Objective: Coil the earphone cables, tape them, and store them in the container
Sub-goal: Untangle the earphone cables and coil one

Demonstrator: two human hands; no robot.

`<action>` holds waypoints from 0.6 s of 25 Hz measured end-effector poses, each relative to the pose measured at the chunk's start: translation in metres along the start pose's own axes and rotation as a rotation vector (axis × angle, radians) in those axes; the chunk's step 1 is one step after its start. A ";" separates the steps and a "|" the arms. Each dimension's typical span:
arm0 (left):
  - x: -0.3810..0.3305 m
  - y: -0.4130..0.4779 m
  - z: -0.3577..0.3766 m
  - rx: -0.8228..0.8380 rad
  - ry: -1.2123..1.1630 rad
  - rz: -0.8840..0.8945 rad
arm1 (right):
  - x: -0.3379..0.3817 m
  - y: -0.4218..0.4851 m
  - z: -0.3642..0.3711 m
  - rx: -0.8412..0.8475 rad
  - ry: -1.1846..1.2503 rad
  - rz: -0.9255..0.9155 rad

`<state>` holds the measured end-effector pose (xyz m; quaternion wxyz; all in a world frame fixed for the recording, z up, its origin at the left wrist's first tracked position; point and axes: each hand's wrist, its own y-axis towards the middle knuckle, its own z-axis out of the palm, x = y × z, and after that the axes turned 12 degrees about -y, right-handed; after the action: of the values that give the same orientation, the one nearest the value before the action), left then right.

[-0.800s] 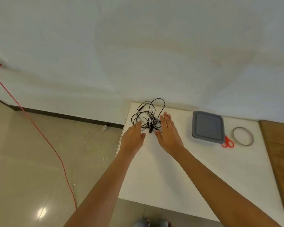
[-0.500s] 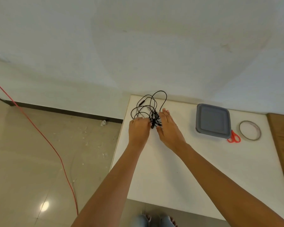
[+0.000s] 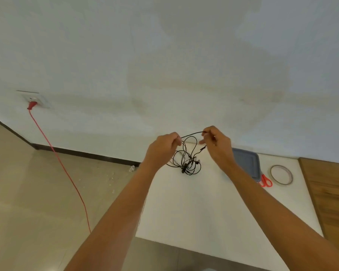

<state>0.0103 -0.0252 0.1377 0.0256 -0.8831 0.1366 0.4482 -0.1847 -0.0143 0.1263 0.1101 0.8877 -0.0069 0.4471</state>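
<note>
Two grips on black earphone cables (image 3: 186,165) — left hand (image 3: 161,148), right hand (image 3: 216,145) each pinch strand stretched between them; tangle hangs below, over far part of white surface (image 3: 204,212). Grey container (image 3: 247,161) just right — scissors (image 3: 266,180), tape roll (image 3: 281,175) beyond.

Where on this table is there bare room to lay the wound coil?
Widest bare patch: the near half of the white table, from the earphone cables to the near edge. A smaller one lies nearer than the scissors and tape roll, beside the wooden surface. Crowded: the far strip, with the tangle and the grey container.
</note>
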 end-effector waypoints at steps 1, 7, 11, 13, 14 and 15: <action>-0.004 -0.003 -0.009 -0.024 -0.038 0.000 | 0.004 0.000 -0.012 -0.016 0.056 0.070; -0.032 -0.030 -0.045 -0.186 -0.194 0.040 | 0.035 -0.010 -0.066 -0.049 0.374 0.257; -0.077 -0.037 -0.044 -0.150 -0.243 0.049 | 0.080 -0.018 -0.082 0.069 0.374 0.103; -0.099 -0.037 -0.033 -0.032 -0.251 -0.008 | 0.104 -0.018 -0.090 0.117 0.374 0.000; -0.106 -0.036 -0.026 0.035 -0.240 -0.026 | 0.114 -0.018 -0.093 0.144 0.381 -0.049; -0.113 -0.035 -0.017 0.087 -0.227 -0.033 | 0.123 -0.018 -0.095 0.169 0.393 -0.091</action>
<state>-0.0304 0.0305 0.2352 0.0865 -0.8269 0.1378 0.5383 -0.1847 0.0328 0.2756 0.0545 0.7890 0.0925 0.6049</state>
